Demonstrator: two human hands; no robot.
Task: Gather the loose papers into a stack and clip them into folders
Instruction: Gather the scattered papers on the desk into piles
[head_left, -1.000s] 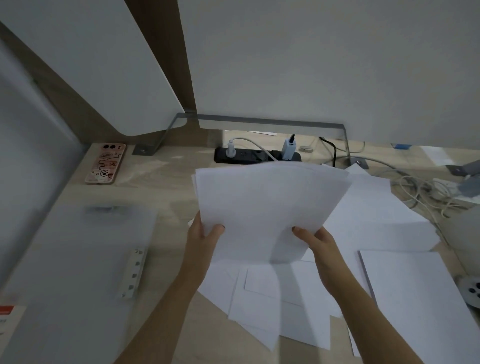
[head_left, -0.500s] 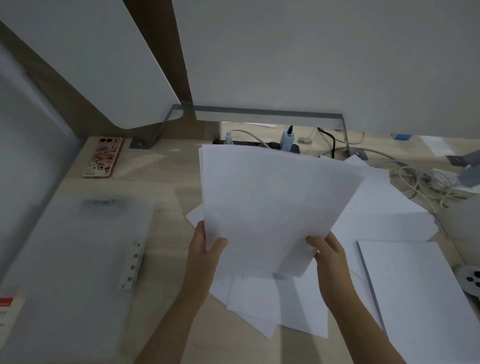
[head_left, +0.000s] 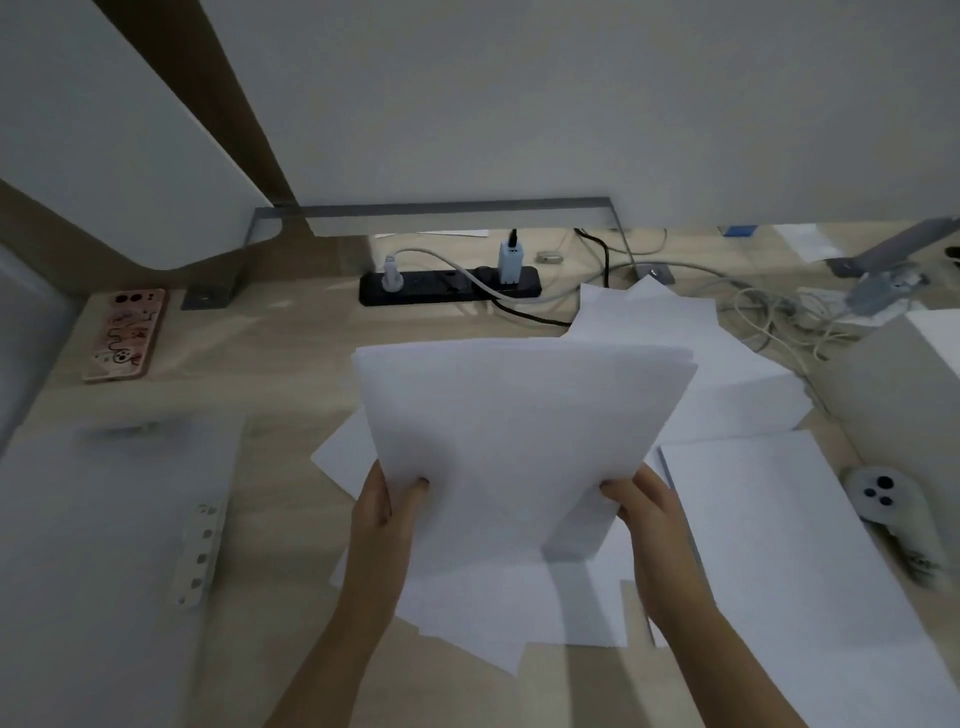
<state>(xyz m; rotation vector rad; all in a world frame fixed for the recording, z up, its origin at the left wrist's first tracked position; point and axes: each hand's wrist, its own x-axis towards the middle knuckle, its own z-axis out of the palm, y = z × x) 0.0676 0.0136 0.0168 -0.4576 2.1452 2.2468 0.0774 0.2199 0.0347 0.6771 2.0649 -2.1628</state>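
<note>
- Your fingers (head_left: 413, 491) pinch the near edge of the paper stack (head_left: 519, 426). The left hand (head_left: 379, 514) grips its lower left corner, thumb on the facing sheet, and the right hand (head_left: 652, 512) grips the lower right corner likewise.
- The stack is held tilted above the desk (head_left: 270, 384), its long axis running from you towards the power strip (head_left: 449, 286), with its top edges uneven.
- More loose sheets (head_left: 498, 613) lie nearer you than the power strip, directly beneath the stack.
- The folder (head_left: 104, 519) lies left of the power strip and nearer you, so your left hand is closer to it.
</note>
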